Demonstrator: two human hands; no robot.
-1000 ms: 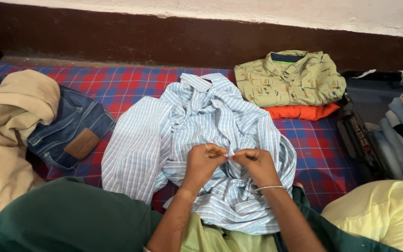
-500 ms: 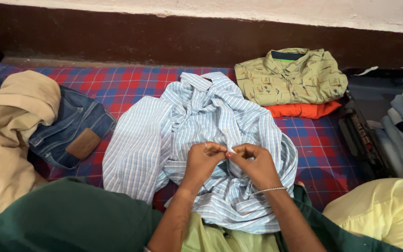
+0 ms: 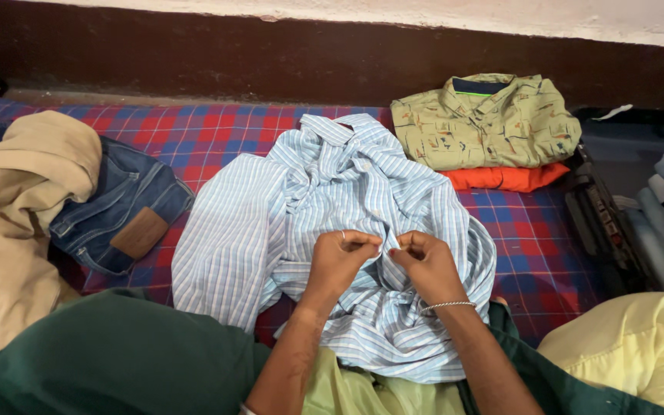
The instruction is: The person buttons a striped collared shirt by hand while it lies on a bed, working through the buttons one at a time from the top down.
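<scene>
A crumpled light-blue striped shirt [image 3: 270, 223] lies on a red-and-blue checked bedsheet [image 3: 194, 134] in front of me. My left hand [image 3: 340, 261] and my right hand [image 3: 424, 265] meet over its middle. Both pinch the shirt's front edge between thumb and fingers, fingertips almost touching. A ring is on my left hand and a thin bracelet on my right wrist. The collar of the shirt points away from me.
Beige trousers [image 3: 17, 207] lie over blue jeans [image 3: 121, 207] at the left. A folded olive patterned shirt [image 3: 486, 123] rests on an orange garment [image 3: 505, 178] at the back right. An open suitcase [image 3: 609, 223] holding rolled clothes stands at the right. A yellow cloth [image 3: 632, 346] lies near right.
Both hands have shifted slightly up and to the right along the shirt front, still pinching the fabric. The view has tilted a little.
</scene>
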